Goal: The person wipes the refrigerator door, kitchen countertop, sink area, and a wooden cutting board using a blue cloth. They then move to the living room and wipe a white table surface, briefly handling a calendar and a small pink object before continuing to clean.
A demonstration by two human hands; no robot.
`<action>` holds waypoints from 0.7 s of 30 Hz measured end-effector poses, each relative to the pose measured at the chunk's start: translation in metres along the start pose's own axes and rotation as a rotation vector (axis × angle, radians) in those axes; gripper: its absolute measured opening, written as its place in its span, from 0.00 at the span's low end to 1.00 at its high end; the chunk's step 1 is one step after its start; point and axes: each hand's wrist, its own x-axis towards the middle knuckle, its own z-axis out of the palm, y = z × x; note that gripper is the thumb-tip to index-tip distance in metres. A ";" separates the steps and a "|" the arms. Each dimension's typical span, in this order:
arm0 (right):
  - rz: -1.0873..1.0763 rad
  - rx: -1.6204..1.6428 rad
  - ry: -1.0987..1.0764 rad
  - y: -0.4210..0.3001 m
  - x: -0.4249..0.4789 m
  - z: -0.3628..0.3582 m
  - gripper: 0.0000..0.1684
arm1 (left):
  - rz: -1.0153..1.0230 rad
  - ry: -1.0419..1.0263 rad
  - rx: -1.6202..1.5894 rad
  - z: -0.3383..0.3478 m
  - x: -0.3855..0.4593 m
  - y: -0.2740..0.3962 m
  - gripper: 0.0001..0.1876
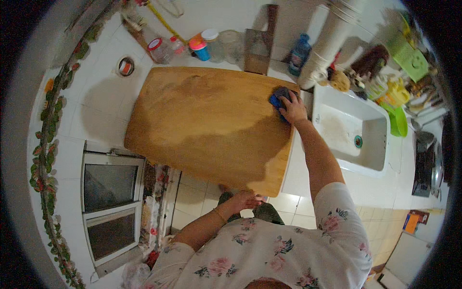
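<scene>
My right hand (295,108) presses a dark blue cloth or sponge (277,99) on the far right corner of a large wooden board (202,119). Under it, the board's right edge lies beside the white sink. My left hand (247,201) is at the board's near edge, low in front of my body, with its fingers bent. Whether it touches the edge or holds anything is not plain. My shadow falls across the board's surface, which looks partly darker and patchy.
Behind the board stand glass jars (231,45), a pink and blue cup (199,50), a wooden-handled cleaver-like object (258,50) and a blue bottle (299,54). To the right are a white sink (368,144), a pipe (325,43) and a green bowl (398,122). A small window (112,188) is at left.
</scene>
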 end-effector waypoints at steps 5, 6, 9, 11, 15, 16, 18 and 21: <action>-0.266 0.001 0.108 -0.076 -0.120 0.034 0.30 | 0.352 0.304 0.333 -0.102 -0.050 -0.004 0.24; -0.360 -0.060 0.086 -0.082 -0.167 0.045 0.28 | 0.393 0.362 0.308 -0.116 -0.068 0.004 0.23; -0.364 0.030 -0.096 -0.097 -0.277 0.042 0.25 | 0.384 0.749 -0.105 -0.133 -0.136 0.045 0.21; -0.371 0.053 -0.142 -0.090 -0.284 0.033 0.22 | 0.570 0.940 -0.070 -0.159 -0.166 0.072 0.11; -0.214 0.128 0.187 -0.064 -0.188 0.053 0.26 | 0.883 1.516 1.179 -0.179 -0.213 0.151 0.22; -0.070 0.061 0.263 -0.077 -0.144 0.050 0.28 | 0.861 1.516 1.345 -0.190 -0.218 0.162 0.25; 0.221 -0.071 0.389 -0.103 -0.060 0.054 0.31 | 0.798 1.482 1.681 -0.209 -0.221 0.180 0.31; 0.197 -0.028 0.436 -0.164 0.039 0.074 0.28 | 0.213 1.264 1.723 -0.195 -0.229 0.201 0.34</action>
